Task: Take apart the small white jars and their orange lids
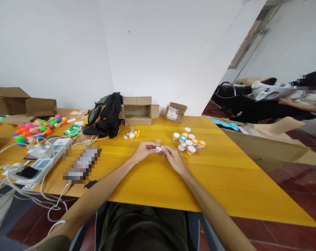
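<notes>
Over the middle of the table, my left hand [145, 150] and my right hand [171, 156] meet, fingertips pinched on a small white piece with dark holes or marks [158, 149]. Its exact kind is too small to make out. Just behind it is a small clear cup [158, 141]. Farther back lie loose small parts: an orange cap [137, 135], a white cap [132, 136], a white disc with holes [125, 137] and a clear jar [132, 129]. To the right stands a cluster of several clear jars with white, orange and teal lids [189, 142].
Left of my arm lie a phone [83, 164], a power strip [46, 162] with tangled white cables, and colourful balls [34, 130]. A black backpack [105, 116], an open cardboard box [137, 120] and a smaller box [175, 113] line the wall. A person [309, 97] sits far right.
</notes>
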Demonstrator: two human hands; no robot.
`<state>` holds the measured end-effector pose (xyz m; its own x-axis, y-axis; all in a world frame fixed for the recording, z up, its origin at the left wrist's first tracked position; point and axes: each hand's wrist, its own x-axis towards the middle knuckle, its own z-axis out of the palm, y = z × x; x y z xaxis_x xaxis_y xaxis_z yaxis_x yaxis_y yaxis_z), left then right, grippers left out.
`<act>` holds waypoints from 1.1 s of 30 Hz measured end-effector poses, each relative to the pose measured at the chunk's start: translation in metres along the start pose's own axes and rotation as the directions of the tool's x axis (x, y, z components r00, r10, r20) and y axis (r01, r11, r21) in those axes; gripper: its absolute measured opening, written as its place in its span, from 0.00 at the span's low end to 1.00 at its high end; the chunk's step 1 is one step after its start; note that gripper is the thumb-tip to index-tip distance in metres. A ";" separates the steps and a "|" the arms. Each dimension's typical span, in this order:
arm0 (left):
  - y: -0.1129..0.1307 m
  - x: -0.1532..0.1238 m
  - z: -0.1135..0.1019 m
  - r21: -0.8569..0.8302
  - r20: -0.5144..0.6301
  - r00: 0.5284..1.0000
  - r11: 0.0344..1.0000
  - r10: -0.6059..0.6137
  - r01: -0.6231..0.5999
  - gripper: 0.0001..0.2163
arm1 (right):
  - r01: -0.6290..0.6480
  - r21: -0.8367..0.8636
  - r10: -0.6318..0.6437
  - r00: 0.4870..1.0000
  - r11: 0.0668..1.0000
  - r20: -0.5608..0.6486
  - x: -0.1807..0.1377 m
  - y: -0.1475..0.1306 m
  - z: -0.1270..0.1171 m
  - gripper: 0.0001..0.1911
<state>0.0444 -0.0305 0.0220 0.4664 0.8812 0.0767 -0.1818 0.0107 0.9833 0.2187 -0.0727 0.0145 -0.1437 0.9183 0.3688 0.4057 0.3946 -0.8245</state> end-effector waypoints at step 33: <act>-0.009 0.003 -0.003 0.067 0.089 0.994 0.995 0.069 -0.075 0.18 | 0.039 -0.129 -0.052 0.994 0.991 -0.095 -0.001 0.006 0.006 0.25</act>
<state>0.0448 -0.0270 0.0126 0.5279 0.8343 0.1591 -0.1584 -0.0873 0.9835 0.2161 -0.0712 0.0070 -0.0777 0.8896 0.4501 0.5127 0.4229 -0.7472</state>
